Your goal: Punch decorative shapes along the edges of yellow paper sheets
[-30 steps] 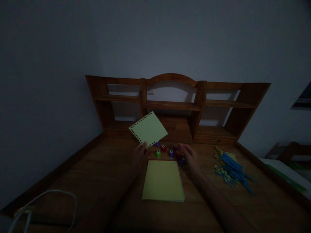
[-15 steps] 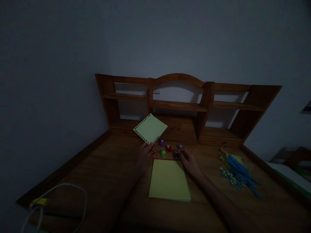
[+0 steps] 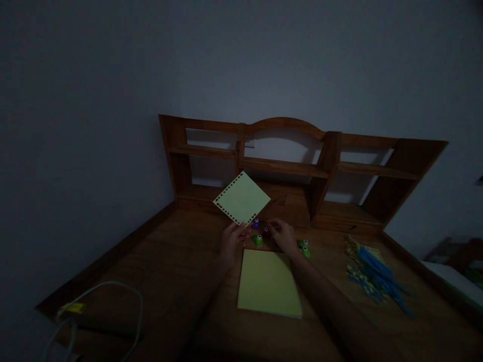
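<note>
My left hand [image 3: 231,241] is closed on the lower corner of a pale yellow loose-leaf sheet [image 3: 243,198], which is raised with its punched holes along the left and lower edges. Something red shows by these fingers, too dim to name. My right hand [image 3: 284,236] reaches over the desk, fingertips pinched together beside a small red one-eyed figure [image 3: 266,233]; what they hold is hidden. A purple figure [image 3: 255,224] and a green figure [image 3: 257,240] stand between the hands. Two more green figures [image 3: 305,251] lie right of my right wrist.
A stack of pale yellow paper [image 3: 267,284] with a red top edge lies between my forearms. Blue and yellow strips [image 3: 377,271] are heaped at the right. A wooden shelf unit [image 3: 283,164] stands behind, and a white cable [image 3: 140,311] loops at the lower left.
My right hand has moved from the dark purple figure towards the back, near the red one. Green figures now show beside its wrist. The left hand still holds the sheet. The view has shifted slightly.
</note>
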Available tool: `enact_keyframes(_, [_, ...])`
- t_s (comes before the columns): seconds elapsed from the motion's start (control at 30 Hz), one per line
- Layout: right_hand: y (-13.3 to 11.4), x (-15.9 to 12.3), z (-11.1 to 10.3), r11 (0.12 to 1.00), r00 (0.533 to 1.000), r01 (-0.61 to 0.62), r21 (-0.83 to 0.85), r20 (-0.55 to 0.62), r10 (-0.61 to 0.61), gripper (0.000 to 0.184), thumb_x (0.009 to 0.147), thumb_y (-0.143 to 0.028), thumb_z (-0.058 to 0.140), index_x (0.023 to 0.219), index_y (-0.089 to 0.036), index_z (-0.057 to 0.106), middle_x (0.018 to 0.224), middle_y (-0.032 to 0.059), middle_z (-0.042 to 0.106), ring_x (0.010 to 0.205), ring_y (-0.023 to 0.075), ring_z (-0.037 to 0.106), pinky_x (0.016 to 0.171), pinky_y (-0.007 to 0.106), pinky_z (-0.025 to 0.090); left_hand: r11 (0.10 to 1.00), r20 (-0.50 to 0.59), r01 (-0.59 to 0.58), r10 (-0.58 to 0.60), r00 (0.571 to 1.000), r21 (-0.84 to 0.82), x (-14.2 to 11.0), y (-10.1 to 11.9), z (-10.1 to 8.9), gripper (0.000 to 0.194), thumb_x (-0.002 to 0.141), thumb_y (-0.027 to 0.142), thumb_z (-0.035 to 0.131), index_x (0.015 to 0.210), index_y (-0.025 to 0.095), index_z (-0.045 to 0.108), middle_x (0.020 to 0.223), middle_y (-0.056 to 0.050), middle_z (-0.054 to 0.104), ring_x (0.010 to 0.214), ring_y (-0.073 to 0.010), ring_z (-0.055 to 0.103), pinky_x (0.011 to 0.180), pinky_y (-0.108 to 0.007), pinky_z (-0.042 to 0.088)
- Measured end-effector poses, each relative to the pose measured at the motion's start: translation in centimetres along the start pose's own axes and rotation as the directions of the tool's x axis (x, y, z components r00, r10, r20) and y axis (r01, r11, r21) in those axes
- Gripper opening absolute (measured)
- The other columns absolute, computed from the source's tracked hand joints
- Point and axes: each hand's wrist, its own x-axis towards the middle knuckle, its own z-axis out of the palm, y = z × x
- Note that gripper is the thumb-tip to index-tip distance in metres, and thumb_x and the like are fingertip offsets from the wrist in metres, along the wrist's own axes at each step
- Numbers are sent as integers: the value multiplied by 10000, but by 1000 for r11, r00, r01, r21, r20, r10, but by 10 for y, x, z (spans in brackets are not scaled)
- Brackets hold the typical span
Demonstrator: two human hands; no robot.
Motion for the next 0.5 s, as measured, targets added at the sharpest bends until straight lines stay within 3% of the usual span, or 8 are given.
enact_keyframes(0.2, [2,-1,9,1000,1000,-10,-4,-10,10,205,872,-263,494,958,-212,673,926,23,702,803,191,658,734,288,490,1000,11,-9,9,1000,-5,0,0,0,393,725,407,706,999,131,654,1017,-128,690,696,-160,651,566,-246,495])
enact_keyframes(0.5, [6,-19,11,999,1000,14,-43,-6,-14,196,875,-231,491,907,-199,682,905,46,701,836,210,646,773,314,472,999,-43,8,-6,999,39,2,-1,1,381,681,465,724,824,123,639,758,-45,657,531,-104,560,492,-216,412])
